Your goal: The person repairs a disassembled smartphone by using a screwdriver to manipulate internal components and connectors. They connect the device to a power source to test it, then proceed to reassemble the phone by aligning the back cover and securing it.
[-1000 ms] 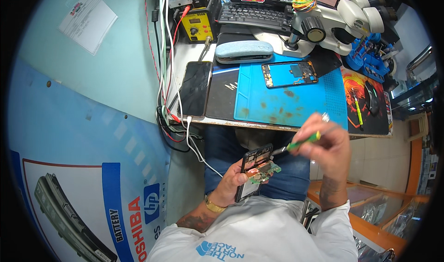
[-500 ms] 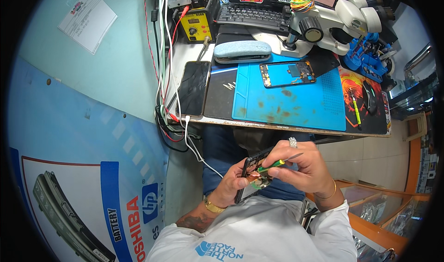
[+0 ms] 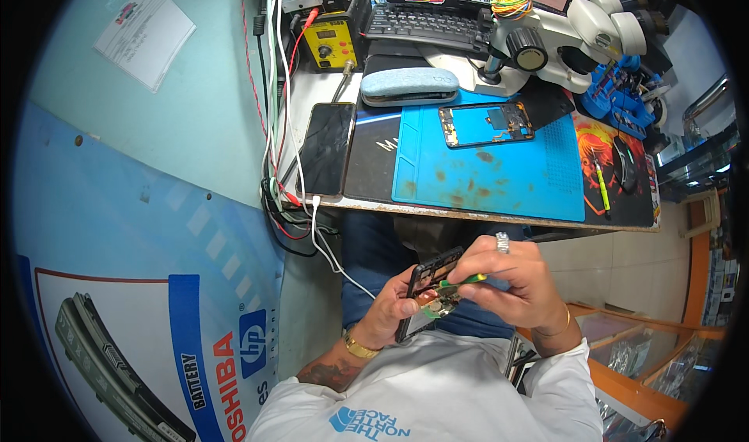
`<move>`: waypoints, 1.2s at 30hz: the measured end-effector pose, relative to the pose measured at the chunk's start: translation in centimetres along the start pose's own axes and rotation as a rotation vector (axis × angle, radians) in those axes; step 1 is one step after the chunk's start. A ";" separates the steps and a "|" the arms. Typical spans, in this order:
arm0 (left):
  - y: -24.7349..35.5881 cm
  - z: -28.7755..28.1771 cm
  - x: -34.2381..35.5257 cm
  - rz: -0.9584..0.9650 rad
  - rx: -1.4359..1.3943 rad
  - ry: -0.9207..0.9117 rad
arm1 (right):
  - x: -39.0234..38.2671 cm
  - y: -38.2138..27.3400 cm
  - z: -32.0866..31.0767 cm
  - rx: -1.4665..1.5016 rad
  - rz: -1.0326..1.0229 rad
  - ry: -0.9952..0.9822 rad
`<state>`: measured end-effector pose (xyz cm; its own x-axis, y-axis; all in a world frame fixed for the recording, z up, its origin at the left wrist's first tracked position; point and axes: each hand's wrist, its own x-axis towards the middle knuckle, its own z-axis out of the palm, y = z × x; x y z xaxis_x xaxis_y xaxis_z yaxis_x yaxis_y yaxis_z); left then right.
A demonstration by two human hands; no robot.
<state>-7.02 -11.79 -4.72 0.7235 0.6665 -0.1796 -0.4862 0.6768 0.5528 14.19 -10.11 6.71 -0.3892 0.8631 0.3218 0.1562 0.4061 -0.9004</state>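
In my lap, below the desk edge, my left hand [image 3: 386, 309] grips an opened black phone [image 3: 413, 317] upright at a slant, its inside turned to the right with a green circuit board [image 3: 439, 308] showing. My right hand [image 3: 511, 282] pinches a green-and-yellow hand tool [image 3: 469, 280] against the inside of that phone; the tool's tip is hidden. On the blue repair mat [image 3: 484, 184] above lies a separate phone frame [image 3: 485, 124]. A dark-screened phone [image 3: 325, 149] lies left of the mat, and a yellow-handled tool [image 3: 601, 184] lies right of it.
A microscope [image 3: 577, 40], blue organizer [image 3: 616, 99], keyboard [image 3: 421, 28], screen, grey-blue case [image 3: 409, 87] and yellow station [image 3: 328, 44] fill the desk's back. A mouse [image 3: 622, 163] sits at right. Cables hang at left; an orange glass display case [image 3: 640, 348] stands at lower right.
My right hand has come down and left onto the phone with the tool, now closer around it than a second ago. My left hand holds the phone much as before.
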 end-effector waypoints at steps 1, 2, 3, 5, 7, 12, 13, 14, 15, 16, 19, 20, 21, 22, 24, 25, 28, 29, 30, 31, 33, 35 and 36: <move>0.1 0.2 0.0 0.002 0.000 0.001 | -0.2 0.0 -0.2 0.011 -0.001 0.028; 0.3 0.5 0.0 0.019 0.029 0.026 | -0.4 0.1 -0.4 0.023 -0.003 0.056; 0.5 0.8 0.0 0.037 0.058 0.049 | -0.7 -0.1 -0.6 0.041 0.039 0.087; 0.4 0.4 -0.1 0.043 0.060 0.057 | -1.3 0.2 -1.3 0.024 0.018 0.199; 0.4 0.2 0.0 0.053 0.060 0.057 | -1.5 0.3 -1.8 0.031 -0.009 0.427; 1.1 1.6 1.0 0.394 0.392 0.119 | -1.7 3.5 -7.4 -0.573 0.129 0.648; 1.1 1.6 1.0 0.446 0.499 0.138 | -1.6 4.2 -8.5 -0.614 0.341 0.649; 1.3 1.7 1.0 0.448 0.497 0.135 | -1.4 5.5 -9.5 -0.618 0.339 0.650; 1.5 1.6 1.1 0.555 0.711 0.172 | -1.2 7.6 -10.3 -0.592 0.388 0.635; 1.8 2.1 1.4 0.657 0.917 0.183 | -1.4 8.5 -11.4 -0.585 0.444 0.638; 2.1 3.8 2.0 0.768 1.105 0.296 | -1.1 10.4 -11.3 -0.782 0.496 0.579; 1.9 4.2 2.3 0.775 1.100 0.293 | -1.0 10.4 -10.8 -0.902 0.461 0.570; 1.8 4.2 2.4 0.808 1.128 0.351 | -0.7 10.0 -9.4 -1.026 0.322 0.615; 1.8 4.5 2.6 0.842 1.155 0.401 | -1.1 9.3 -8.3 -1.028 0.310 0.617; 2.2 5.1 3.0 0.890 1.174 0.443 | -2.6 8.1 -5.9 -0.820 0.193 0.664; 2.5 5.4 3.3 0.930 1.186 0.477 | -4.1 7.7 -4.3 -0.627 0.279 0.616; 3.4 6.1 4.8 0.951 1.154 0.458 | -6.1 5.3 0.4 -0.116 0.313 0.383; 3.3 5.5 5.4 0.962 1.100 0.433 | -5.7 4.8 2.0 -0.050 0.204 0.362; 3.7 5.7 5.7 0.973 1.108 0.411 | -5.3 4.5 3.4 0.011 0.096 0.351; 4.2 6.1 6.1 0.963 1.083 0.440 | -5.1 4.4 4.3 -0.046 0.107 0.345; 4.9 6.4 7.0 0.921 1.063 0.506 | -3.8 4.2 5.4 -0.149 0.070 0.365; 5.6 6.9 8.2 0.910 0.990 0.530 | -2.9 5.3 5.5 -0.183 0.053 0.426; 5.9 7.1 8.6 0.882 0.895 0.551 | -2.2 5.8 5.5 -0.195 0.045 0.447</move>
<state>-0.18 -4.22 2.77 -0.0469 0.9458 0.3214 -0.0478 -0.3236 0.9450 10.95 -11.35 -0.87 0.0432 0.9081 0.4164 0.3478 0.3771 -0.8584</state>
